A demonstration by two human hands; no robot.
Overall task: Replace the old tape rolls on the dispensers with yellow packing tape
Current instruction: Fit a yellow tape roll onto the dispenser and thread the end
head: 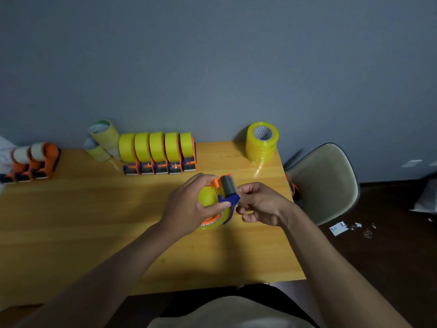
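- Hands meet above the middle-right of the wooden table [94,221], both forearms reaching in from the near edge.
- The left hand [189,204] wraps around a tape dispenser [222,200], fingers curled over its yellow roll and thumb on the blue frame, holding it off the tabletop.
- The right hand [260,204] pinches at the dispenser's blue front end with fingertips drawn together; what it grips is too small to tell.
- The held dispenser is orange and blue with a grey roller on top.
- Bare table lies wide to the left and near; the right edge is close, with a chair [324,183] just beyond it.
- Along the far edge stands a row of five loaded dispensers [158,152], a stack of yellow tape rolls [261,143] at the far right corner, and three dispensers with pale rolls [33,162] at the far left.
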